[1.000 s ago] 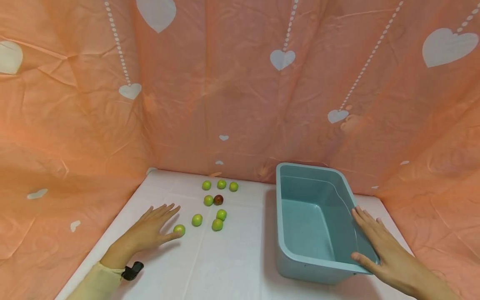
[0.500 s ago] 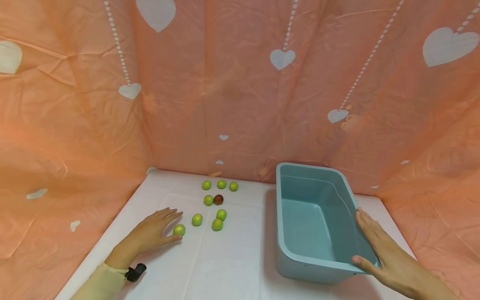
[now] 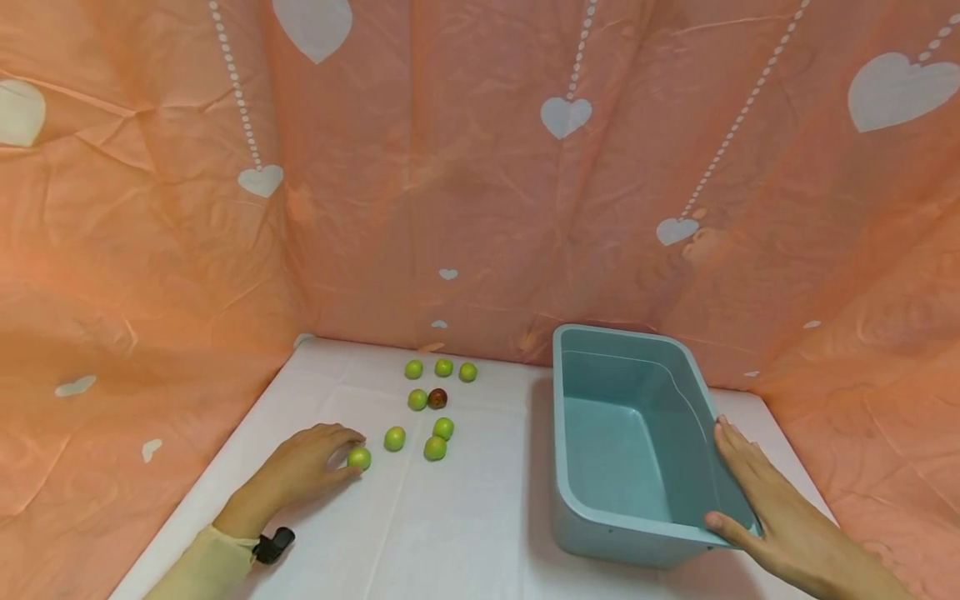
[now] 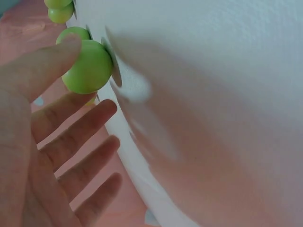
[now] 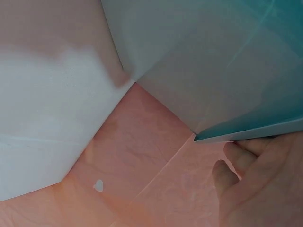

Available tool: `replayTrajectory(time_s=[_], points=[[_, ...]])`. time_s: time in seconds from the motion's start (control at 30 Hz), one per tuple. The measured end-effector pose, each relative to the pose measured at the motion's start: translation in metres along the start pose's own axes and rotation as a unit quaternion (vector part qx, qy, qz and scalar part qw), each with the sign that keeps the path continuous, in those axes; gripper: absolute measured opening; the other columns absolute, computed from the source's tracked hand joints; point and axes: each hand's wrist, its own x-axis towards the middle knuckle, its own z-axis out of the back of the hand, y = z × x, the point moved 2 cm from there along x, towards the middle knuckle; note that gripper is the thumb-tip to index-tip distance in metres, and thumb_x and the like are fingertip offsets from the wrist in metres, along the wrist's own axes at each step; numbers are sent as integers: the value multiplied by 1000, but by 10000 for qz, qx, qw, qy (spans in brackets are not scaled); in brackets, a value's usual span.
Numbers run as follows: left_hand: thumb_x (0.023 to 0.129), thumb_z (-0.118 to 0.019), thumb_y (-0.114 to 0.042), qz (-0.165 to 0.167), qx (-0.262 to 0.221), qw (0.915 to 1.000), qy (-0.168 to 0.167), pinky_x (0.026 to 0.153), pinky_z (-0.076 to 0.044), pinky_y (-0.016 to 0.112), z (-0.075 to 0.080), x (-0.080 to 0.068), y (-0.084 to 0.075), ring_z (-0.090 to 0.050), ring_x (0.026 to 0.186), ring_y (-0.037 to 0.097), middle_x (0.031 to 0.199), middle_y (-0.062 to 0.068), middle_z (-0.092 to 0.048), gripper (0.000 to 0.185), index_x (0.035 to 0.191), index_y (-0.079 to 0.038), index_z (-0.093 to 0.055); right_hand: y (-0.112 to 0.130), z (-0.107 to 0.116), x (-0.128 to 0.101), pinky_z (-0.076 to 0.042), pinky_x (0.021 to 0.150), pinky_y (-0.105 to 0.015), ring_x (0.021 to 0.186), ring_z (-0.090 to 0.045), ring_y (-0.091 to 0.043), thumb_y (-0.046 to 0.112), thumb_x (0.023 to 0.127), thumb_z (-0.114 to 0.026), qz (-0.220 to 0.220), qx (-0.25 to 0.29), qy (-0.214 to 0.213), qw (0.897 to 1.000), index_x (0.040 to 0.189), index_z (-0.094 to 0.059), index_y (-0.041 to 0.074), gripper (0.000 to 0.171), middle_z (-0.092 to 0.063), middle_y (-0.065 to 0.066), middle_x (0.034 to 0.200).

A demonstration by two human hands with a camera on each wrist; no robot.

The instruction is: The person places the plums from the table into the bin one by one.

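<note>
My left hand (image 3: 303, 467) has its thumb and index finger at opposite sides of a small round green fruit (image 3: 359, 458) on the white table. In the left wrist view the thumb overlaps the top of this green fruit (image 4: 90, 68), with the index fingertip right at its underside; the other fingers are spread away from it. My right hand (image 3: 780, 500) rests at the near right corner of a grey-blue plastic bin (image 3: 600, 521), fingers straight along the outside of the rim, thumb over the near edge. The bin's visible floor is bare.
Several more green fruits (image 3: 394, 439) and one dark brown fruit (image 3: 437, 398) lie on the white table (image 3: 465, 517) left of the bin. Orange cloth (image 3: 480, 208) with white hearts hangs behind and at both sides.
My left hand's fingers have come in from spread, and thumb and index finger now meet the nearest green fruit. The right hand shifts slightly on the rim; the bin stays put.
</note>
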Motion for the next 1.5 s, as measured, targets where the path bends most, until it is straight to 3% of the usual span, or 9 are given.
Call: replayTrajectory(time_s=[0.13,0.6,0.93,1.17,1.5], points=[[91,-88,-36,50,-54,9999,-75,91,-58,51,0,1,1,-71,104,23,111,-6,-74,34,119,-20,-76,0,0,-1,-2,127,-13,165,-2,-7,30,94,-84,-8,-40,11,10000,171,-18,1,106,-17,-17,178],[88,-90,-25,63,0,9997,-215,83,-59,46,-3,4,3,-70,95,18,107,-6,-75,35,119,-15,-78,0,-1,0,-3,128,-16,166,-5,-11,31,94,-83,84,-42,-118,9999,170,-19,-2,105,-18,-19,178],[90,-89,-21,79,-160,9987,-485,87,-61,49,6,5,-7,-75,102,25,113,-2,-78,32,119,-16,-77,-1,-2,0,-1,127,-13,164,0,-5,32,95,-83,-7,-78,-45,10000,171,-18,1,105,-17,-17,178],[93,-86,-25,59,-188,9983,-543,84,-60,45,12,11,-15,-73,100,21,108,-6,-77,28,119,-21,-77,-1,-4,0,-1,127,-13,164,0,-5,34,96,-82,-6,3,-83,10000,170,-19,0,104,-17,-17,178],[93,-87,-22,-256,-294,9959,-817,84,-61,44,13,23,-31,-73,101,21,113,-3,-77,34,125,-18,-75,-2,-2,-1,1,124,-10,162,4,0,32,96,-82,-175,-63,72,9998,172,-15,5,105,-15,-15,179]])
